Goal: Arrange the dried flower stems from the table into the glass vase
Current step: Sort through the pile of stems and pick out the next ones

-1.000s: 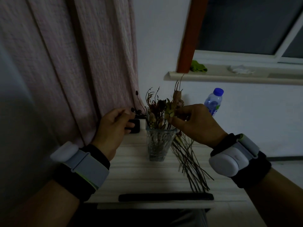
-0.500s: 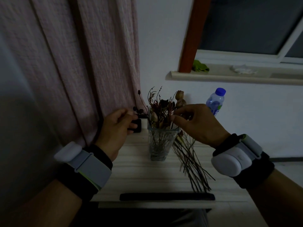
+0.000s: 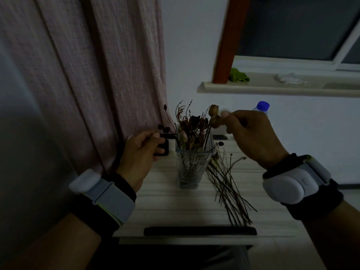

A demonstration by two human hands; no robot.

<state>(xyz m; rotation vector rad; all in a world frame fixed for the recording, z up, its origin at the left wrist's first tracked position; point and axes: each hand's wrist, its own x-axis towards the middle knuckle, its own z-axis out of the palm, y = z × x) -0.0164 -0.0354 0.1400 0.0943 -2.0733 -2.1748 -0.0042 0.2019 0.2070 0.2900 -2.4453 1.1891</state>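
A clear square glass vase stands mid-table and holds several dried stems with reddish leaves and buds. My right hand is up and to the right of the vase, its curled fingertips pinching the pale bud heads of a dried flower stem that stands in the vase. My left hand hovers left of the vase with thumb and forefinger together on what looks like a thin dark stem; small dark seed heads sit just beyond its fingertips. A loose bundle of dried stems lies on the table right of the vase.
The small white table has a long black bar along its front edge and a black object under my left fingers. A pink curtain hangs close on the left. A blue-capped bottle stands behind my right hand, below a window ledge.
My right hand rose and shifted right, from the vase rim up to the bud heads. The budded stem now stands upright in the vase. My left hand barely moved.
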